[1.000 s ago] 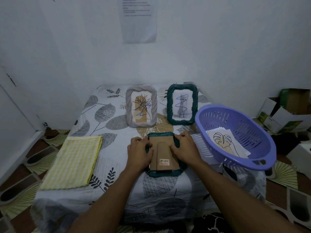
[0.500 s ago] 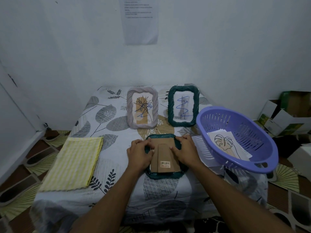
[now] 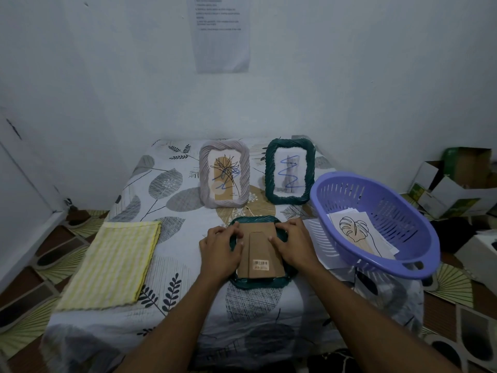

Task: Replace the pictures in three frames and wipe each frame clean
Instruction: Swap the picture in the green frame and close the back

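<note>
Cloth [image 3: 110, 265], yellow and checked, lies folded flat on the leaf-printed table cover [image 3: 166, 189], well to the left of the face-down frame [image 3: 258, 284]. That dark green frame lies flat at the middle of the near edge, with its brown backing board [image 3: 259, 238] turned up and a barcode sticker [image 3: 261, 264] near the board's lower end.

The left hand [image 3: 219, 249] sits on the face-down frame's left side. Its fingers are curled at the board's upper left edge and its thumb lies on the board. Beyond the face-down frame and slightly left of it, a grey rope-pattern frame [image 3: 205, 179] stands upright, holding a flower drawing with a blue scribble across it.

The right hand [image 3: 293, 246] mirrors the left on the face-down frame's right side, fingers curled at the board's upper right edge, thumb on the board. Beyond the face-down frame and to its right stands a second dark green frame [image 3: 269, 173], upright, its picture also marked with a blue zigzag.

Just right of the face-down frame, a purple slotted basket [image 3: 398, 211] sits tilted, holding loose sheets with a leaf line drawing [image 3: 353, 230] on top. Farther right, open cardboard boxes [image 3: 451, 189] stand on the floor.
</note>
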`<state>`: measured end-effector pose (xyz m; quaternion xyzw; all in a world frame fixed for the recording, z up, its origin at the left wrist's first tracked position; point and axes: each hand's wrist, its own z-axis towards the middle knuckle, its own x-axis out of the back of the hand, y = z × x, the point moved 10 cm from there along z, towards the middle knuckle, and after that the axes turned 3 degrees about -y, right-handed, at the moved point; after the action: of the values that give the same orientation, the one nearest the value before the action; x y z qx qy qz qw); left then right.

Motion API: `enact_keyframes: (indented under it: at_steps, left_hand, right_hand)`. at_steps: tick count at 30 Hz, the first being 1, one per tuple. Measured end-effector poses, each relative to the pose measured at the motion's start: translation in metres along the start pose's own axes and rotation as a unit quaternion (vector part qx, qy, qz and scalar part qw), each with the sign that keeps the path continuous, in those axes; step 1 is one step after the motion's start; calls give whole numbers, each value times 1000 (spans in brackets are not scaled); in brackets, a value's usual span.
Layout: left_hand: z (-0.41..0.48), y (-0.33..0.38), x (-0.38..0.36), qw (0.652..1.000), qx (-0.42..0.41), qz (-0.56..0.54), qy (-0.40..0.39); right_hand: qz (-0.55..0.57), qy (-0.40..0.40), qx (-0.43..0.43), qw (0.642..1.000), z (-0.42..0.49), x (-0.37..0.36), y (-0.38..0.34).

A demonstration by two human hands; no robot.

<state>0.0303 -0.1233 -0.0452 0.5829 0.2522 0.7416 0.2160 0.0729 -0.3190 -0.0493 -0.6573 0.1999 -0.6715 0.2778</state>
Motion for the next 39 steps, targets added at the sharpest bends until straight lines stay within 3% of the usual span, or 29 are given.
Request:
enact_keyframes:
  at_steps: [17,26,35,39]
  left_hand:
    - [-1,1,-1,999,-11,-12,-34]
    - [-61,16,18,993,-121,4,14]
    - [-89,10,30,996,-39,-38,75]
    - [-87,7,27,997,-26,-33,68]
  right_hand:
    - [5,-31,14,999,-7,8,-10]
    - [-23,30,100,994,-82,24,-6]
    - [-24,88,84,992,-110,26,-7]
    - [-4,100,71,992,-112,27,-4]
